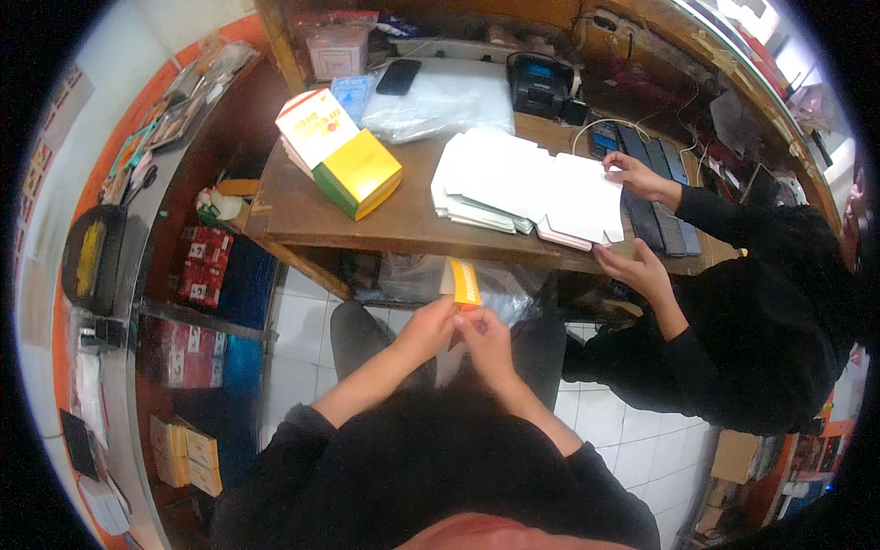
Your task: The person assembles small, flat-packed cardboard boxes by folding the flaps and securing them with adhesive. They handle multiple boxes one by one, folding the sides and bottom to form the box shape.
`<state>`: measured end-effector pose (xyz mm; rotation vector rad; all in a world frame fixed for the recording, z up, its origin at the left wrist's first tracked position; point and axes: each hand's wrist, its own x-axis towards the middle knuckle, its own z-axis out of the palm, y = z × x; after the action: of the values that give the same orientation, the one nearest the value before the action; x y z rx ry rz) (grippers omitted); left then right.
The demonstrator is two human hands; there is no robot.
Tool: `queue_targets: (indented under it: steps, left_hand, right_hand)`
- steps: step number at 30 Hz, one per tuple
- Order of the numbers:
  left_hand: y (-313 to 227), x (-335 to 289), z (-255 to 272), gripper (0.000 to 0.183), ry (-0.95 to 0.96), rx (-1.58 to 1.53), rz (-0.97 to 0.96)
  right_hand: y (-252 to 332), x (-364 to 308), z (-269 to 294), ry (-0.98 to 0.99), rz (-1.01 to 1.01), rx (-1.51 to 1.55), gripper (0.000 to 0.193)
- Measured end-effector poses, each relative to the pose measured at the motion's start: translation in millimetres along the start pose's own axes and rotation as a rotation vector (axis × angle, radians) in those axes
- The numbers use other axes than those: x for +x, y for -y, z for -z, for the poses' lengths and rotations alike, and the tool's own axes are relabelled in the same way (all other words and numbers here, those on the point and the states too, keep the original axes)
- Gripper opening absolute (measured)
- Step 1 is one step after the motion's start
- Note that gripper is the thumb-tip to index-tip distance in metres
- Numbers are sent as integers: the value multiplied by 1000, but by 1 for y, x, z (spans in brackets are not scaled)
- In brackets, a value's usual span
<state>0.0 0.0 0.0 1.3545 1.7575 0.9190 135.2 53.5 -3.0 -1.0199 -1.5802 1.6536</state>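
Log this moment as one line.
left hand: holding yellow carton | right hand: holding same carton | co-worker's hands: at white cards | table: yellow-green box

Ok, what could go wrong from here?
The left hand and right hand hold the yellow carton clear of the table, so if the fingers slip it could drop to the floor. The white cardboard pieces lie unevenly stacked near the table's front edge, beside the co-worker's hands; a nudge might slide some off.
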Motion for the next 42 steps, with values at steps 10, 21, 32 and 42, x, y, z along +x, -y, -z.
queue_targets:
  steps: [10, 21, 32, 42]
  left_hand:
    - [-5, -2, -5, 36, -112, -7, -397]
    - [-17, -31, -8, 38, 231, 362, -238]
    - [27, -58, 25, 20, 128, 529, -41]
    - [20, -72, 36, 23, -3, 400, 255]
  right_hand:
    - [4, -19, 4, -61, 344, -353, 18]
    - [13, -39, 63, 215, 200, -815, 18]
    - [4, -20, 17, 430, 419, -969, 18]
    - [16, -20, -5, 375, 612, -973, 7]
